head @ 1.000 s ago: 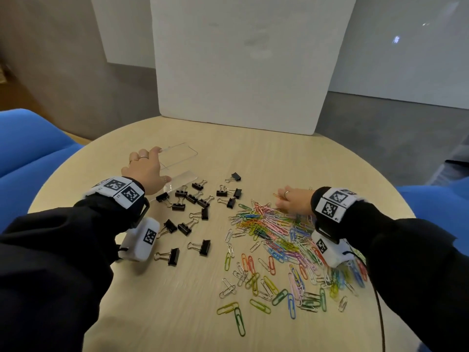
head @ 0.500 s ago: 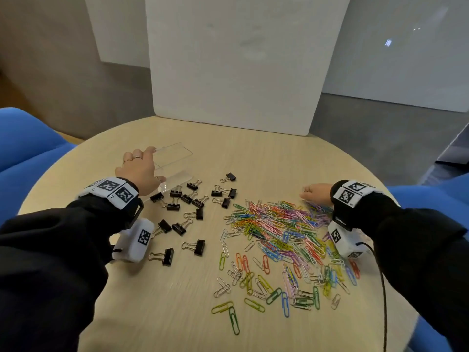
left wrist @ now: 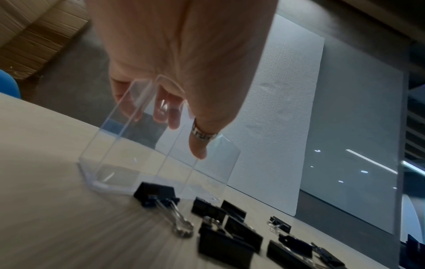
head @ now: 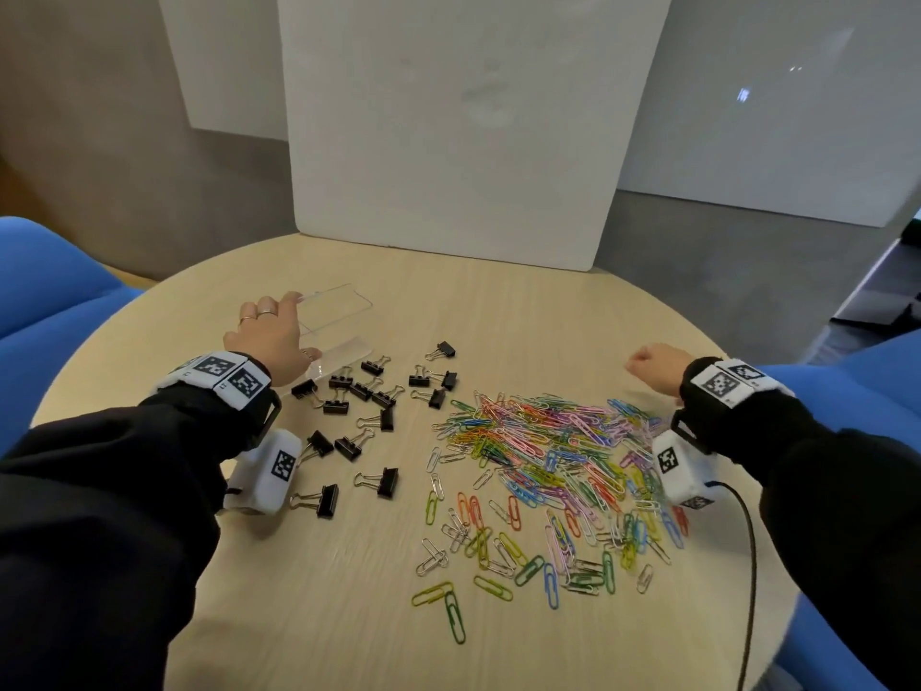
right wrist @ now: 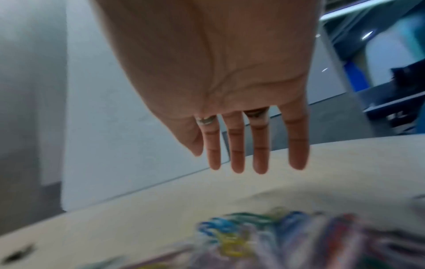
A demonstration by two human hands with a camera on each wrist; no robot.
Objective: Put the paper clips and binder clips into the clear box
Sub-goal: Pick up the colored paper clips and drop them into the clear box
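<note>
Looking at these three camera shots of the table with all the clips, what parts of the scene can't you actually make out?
- Right wrist view: the paper clips are smeared by motion blur, so none can be told apart.
- Head view: the fingers of the right hand are hidden behind its back.
- Head view: the left hand covers the near corner of the clear box.
- Left wrist view: the binder clips run off the bottom edge.

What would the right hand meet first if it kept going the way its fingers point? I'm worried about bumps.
Probably nothing close: the right hand hangs open above bare round wooden table, and the upright white foam board stands beyond; depth is unclear.
</note>
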